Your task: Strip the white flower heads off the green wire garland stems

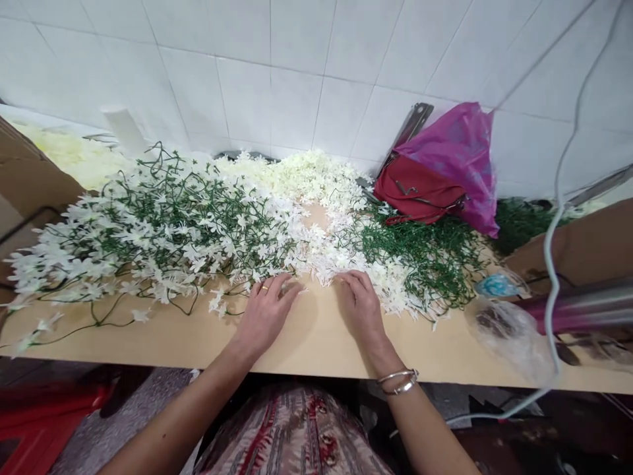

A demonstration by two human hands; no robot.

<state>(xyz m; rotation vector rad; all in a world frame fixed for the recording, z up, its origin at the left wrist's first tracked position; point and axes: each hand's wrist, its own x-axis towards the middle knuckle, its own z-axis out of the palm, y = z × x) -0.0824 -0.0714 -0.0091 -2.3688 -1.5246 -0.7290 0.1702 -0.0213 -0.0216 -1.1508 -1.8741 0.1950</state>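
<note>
White flowers [324, 264] between my two hands at the table's front.
My left hand [264, 310] and right hand [363, 300] have curled fingers at the near edge of the white flowers; I cannot tell whether either grips one. Green stems [420, 254] lie right of the flowers, under a red bag [420, 191].

White artificial flowers on green stems [188, 224] form a tangled heap from the left edge to the centre of the frame. Loose white petal pieces [324, 254] lie scattered at centre, spreading toward the lower right. A matted clump of bare green plastic stems [430, 257] lies right of centre, partly over white pieces.
</note>
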